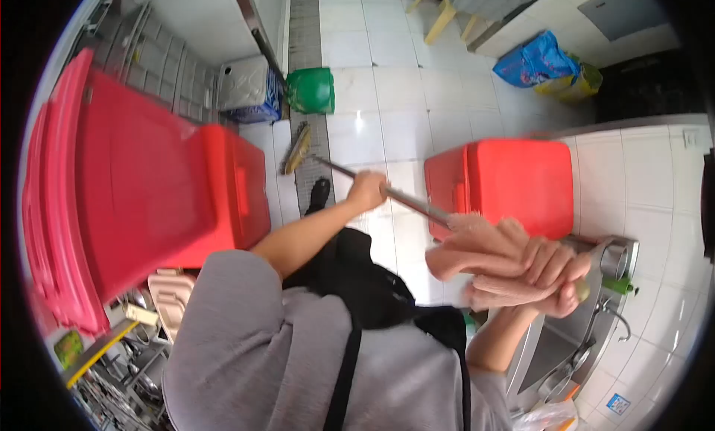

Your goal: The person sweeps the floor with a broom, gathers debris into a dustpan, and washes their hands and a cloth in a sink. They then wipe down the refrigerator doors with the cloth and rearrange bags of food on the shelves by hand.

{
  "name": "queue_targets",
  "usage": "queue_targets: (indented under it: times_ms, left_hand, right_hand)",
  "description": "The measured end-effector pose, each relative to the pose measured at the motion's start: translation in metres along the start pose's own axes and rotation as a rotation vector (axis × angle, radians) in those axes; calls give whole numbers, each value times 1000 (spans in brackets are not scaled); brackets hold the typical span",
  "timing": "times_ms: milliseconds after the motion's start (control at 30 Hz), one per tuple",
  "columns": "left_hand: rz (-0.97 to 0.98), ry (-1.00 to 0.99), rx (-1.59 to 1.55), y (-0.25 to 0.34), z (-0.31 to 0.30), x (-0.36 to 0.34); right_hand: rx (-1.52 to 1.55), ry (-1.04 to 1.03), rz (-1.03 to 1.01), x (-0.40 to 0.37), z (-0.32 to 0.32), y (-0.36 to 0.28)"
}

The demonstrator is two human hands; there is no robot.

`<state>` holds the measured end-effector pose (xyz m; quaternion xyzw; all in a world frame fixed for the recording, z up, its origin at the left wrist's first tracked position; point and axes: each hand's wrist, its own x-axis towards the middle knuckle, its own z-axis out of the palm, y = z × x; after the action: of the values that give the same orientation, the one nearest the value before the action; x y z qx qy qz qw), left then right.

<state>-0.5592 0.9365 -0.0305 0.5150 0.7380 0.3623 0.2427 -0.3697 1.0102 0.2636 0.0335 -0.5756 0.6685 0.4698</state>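
Note:
A long-handled floor brush slants across the view, its dark handle [421,205] running down to a yellowish-brown head [298,149] by the floor drain. My left hand [367,191] is closed around the middle of this handle. Higher up, at the right, my right hand [555,275] is shut on a pink cloth [477,254] bunched around the upper handle. A greenish handle tip [582,290] pokes out beside the right fingers. The cloth hides the part of the handle inside it.
Large red bins stand at the left [141,178] and right [521,189]. A green container [311,90] sits by the drain grate [304,29]. The sink [555,349] is at lower right. Blue and yellow bags [540,62] lie against the far right wall. White tiles [357,133] cover the floor.

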Motion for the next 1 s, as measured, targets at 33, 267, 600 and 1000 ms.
queue_targets:
  times_ms: [33, 267, 600, 1000]
  left_hand:
    - [-9, -56, -56, -17, 5, 10]
    - [484, -322, -385, -6, 14, 121]
    - [-449, 563, 799, -335, -351, 276]
    - [-635, -254, 1013, -391, -339, 301]
  right_hand:
    - [24, -23, 3, 14, 2, 14]
    - [-378, 120, -33, 100, 18, 45]
    - [-501, 298, -103, 125, -22, 58]
    - [-608, 466, -162, 116, -44, 42]
